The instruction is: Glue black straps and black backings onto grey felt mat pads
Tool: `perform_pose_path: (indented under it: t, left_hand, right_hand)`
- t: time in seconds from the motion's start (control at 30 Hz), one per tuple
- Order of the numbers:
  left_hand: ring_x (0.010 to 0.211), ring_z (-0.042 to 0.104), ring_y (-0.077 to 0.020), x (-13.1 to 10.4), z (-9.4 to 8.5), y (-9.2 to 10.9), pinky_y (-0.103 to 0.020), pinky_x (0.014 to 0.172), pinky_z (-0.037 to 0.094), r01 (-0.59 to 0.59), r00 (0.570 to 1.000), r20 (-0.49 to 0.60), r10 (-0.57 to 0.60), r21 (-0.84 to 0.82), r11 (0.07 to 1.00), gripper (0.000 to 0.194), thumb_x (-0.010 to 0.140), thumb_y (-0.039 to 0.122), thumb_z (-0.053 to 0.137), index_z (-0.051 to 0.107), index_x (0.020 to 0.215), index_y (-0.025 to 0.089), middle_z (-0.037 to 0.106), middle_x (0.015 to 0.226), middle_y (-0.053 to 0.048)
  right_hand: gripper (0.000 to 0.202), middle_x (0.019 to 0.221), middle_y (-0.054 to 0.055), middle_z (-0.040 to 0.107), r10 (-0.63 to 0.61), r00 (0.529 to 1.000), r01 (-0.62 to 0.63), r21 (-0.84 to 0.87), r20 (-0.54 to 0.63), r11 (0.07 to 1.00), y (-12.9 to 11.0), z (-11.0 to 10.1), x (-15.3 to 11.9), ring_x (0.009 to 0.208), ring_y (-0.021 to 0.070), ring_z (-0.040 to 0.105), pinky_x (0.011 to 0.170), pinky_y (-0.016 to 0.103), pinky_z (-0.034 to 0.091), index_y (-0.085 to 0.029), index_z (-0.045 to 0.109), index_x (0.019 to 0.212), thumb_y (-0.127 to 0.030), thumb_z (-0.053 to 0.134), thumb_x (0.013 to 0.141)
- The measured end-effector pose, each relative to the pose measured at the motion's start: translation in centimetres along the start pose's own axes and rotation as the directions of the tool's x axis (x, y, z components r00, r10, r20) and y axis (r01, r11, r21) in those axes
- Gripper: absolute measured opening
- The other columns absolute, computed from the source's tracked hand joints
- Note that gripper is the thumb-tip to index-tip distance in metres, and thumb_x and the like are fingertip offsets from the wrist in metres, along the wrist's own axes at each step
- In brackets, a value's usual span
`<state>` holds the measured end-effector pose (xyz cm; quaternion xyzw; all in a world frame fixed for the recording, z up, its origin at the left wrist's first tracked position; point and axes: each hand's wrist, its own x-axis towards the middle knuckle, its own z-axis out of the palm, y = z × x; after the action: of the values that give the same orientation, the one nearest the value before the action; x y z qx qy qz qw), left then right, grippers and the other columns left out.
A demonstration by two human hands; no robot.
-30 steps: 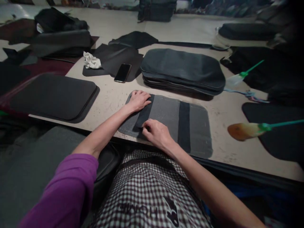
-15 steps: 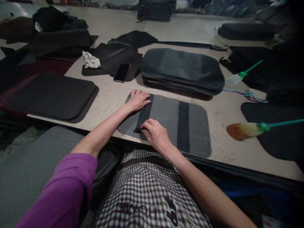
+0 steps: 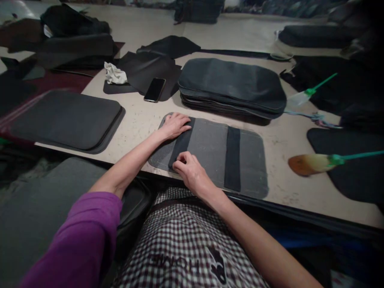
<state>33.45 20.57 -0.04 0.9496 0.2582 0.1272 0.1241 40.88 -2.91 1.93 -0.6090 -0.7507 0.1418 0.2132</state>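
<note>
A grey rounded panel (image 3: pixel 208 144) lies at the table's front edge with two dark strips across it. My left hand (image 3: pixel 176 125) rests, fingers spread, on the upper end of the left strip (image 3: pixel 182 145). At that strip's lower end is my right hand (image 3: pixel 189 168), thumb and forefinger pinched together at the strip's edge. The right strip (image 3: pixel 232 160) lies flat and untouched.
Behind the panel sits a thick stack of dark panels (image 3: pixel 231 84), with a phone (image 3: pixel 155 89) to its left. More dark panels (image 3: pixel 66 120) lie at the left. Two glue bottles (image 3: pixel 312 164) (image 3: pixel 300 98) with green nozzles are at the right.
My right hand has shifted slightly down and left at the strip's lower end, which now lies flatter. My left hand has stayed in place on the strip.
</note>
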Motion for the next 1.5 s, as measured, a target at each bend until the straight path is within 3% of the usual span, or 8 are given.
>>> perform_pose_path:
  t: [0.2,0.37,0.67,1.0,1.23,1.4,1.5]
  left_hand:
    - [0.134,0.046,-0.0312,0.0,0.2,-0.1,-0.051,0.110,0.036,-0.006,1.000,0.004,0.006,-0.001,1.000,0.042,0.104,0.046,0.049,0.062,0.138,0.025,0.058,0.150,-0.008]
    - [0.135,0.045,-0.0306,0.1,0.5,-0.3,-0.050,0.111,0.035,-0.001,1.000,0.007,0.001,-0.004,1.000,0.043,0.104,0.047,0.049,0.061,0.139,0.026,0.057,0.151,-0.007]
    - [0.134,0.046,-0.0315,-0.1,0.3,-0.3,-0.051,0.110,0.035,-0.004,1.000,0.008,0.004,-0.009,1.000,0.043,0.104,0.046,0.049,0.061,0.140,0.026,0.058,0.149,-0.008]
    - [0.133,0.047,-0.0307,0.0,0.6,-0.5,-0.051,0.110,0.035,-0.013,1.000,-0.012,0.013,-0.007,1.000,0.042,0.104,0.046,0.049,0.062,0.138,0.026,0.060,0.147,-0.008]
    - [0.133,0.047,-0.0310,0.0,0.5,-0.5,-0.050,0.109,0.036,-0.010,1.000,-0.010,0.010,0.003,1.000,0.041,0.104,0.046,0.050,0.061,0.138,0.026,0.060,0.148,-0.008]
    - [0.134,0.047,-0.0316,-0.1,0.2,-0.2,-0.052,0.109,0.036,0.000,1.000,0.000,0.000,-0.002,1.000,0.042,0.103,0.045,0.050,0.061,0.139,0.026,0.059,0.149,-0.008]
    - [0.134,0.046,-0.0314,-0.1,0.2,-0.2,-0.052,0.110,0.036,0.006,1.000,0.003,-0.006,-0.005,1.000,0.042,0.103,0.044,0.051,0.060,0.139,0.026,0.059,0.149,-0.008]
  right_hand:
    - [0.013,0.108,0.006,0.054,-0.001,0.999,0.005,0.094,-0.049,0.996,0.8,0.5,-0.2,0.098,0.0205,0.052,0.083,0.031,0.046,-0.022,0.060,0.099,-0.014,0.050,0.104]
    - [0.014,0.104,0.006,0.058,0.023,1.000,-0.023,0.031,-0.012,0.999,0.5,0.6,-0.4,0.094,0.0205,0.054,0.081,0.030,0.045,-0.021,0.059,0.100,-0.011,0.050,0.105]
    - [0.011,0.099,0.004,0.062,0.097,0.993,-0.094,0.044,-0.064,0.995,0.6,0.9,-0.4,0.089,0.0193,0.060,0.075,0.028,0.044,-0.021,0.059,0.101,-0.012,0.055,0.104]
    - [0.010,0.102,0.006,0.063,0.022,0.998,-0.023,-0.010,-0.056,1.000,1.1,0.8,-0.6,0.092,0.0207,0.061,0.075,0.029,0.046,-0.021,0.060,0.104,-0.012,0.059,0.101]
    - [0.010,0.099,0.005,0.064,0.047,0.990,-0.013,0.255,-0.130,0.967,1.1,0.9,-0.4,0.091,0.0195,0.062,0.079,0.030,0.048,-0.021,0.061,0.100,-0.012,0.059,0.098]
    - [0.004,0.089,0.002,0.064,0.203,0.972,-0.100,0.571,-0.118,0.815,1.3,0.6,0.0,0.079,0.0166,0.064,0.071,0.027,0.052,-0.021,0.060,0.094,-0.018,0.059,0.095]
    - [0.001,0.087,0.001,0.065,0.268,0.957,-0.138,0.629,-0.115,0.765,1.3,0.0,0.4,0.077,0.0163,0.065,0.068,0.027,0.054,-0.021,0.061,0.093,-0.021,0.061,0.093]
